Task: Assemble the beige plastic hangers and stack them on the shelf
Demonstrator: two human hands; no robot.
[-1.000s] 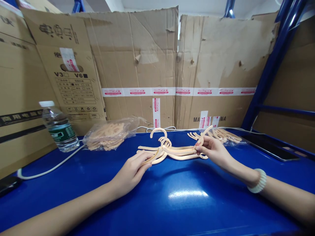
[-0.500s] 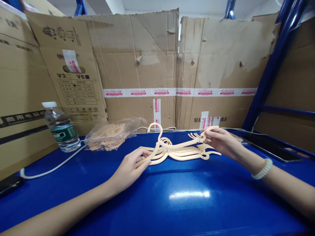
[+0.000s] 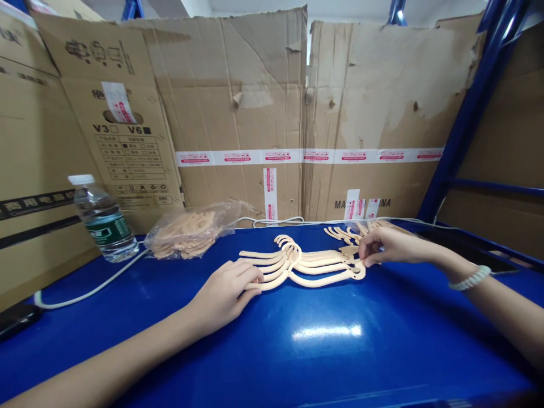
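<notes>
Several cream-coloured clothes hangers (image 3: 318, 279) lie overlapped in a row on the blue tabletop, their hooks bunched near the middle. My left hand (image 3: 227, 289) is closed round the left arm of the nearest hanger, thumb below and fingers above. At the other end, my right hand (image 3: 389, 246) pinches the curled right tip of the front hanger between thumb and fingers. Behind the right hand lie more cream hanger pieces (image 3: 340, 233), partly hidden by it.
A clear plastic bag (image 3: 191, 231) of similar cream pieces lies at the back left, beside a water bottle (image 3: 104, 221). A white cable (image 3: 93, 294) runs along the table. Cardboard boxes (image 3: 238, 113) wall off the back. A dark flat device (image 3: 488, 260) lies at the right.
The front hanger, raised and tilted before, now lies down on the row with the others. My right hand has shifted slightly right and turned downward; the left stays at the left end.
</notes>
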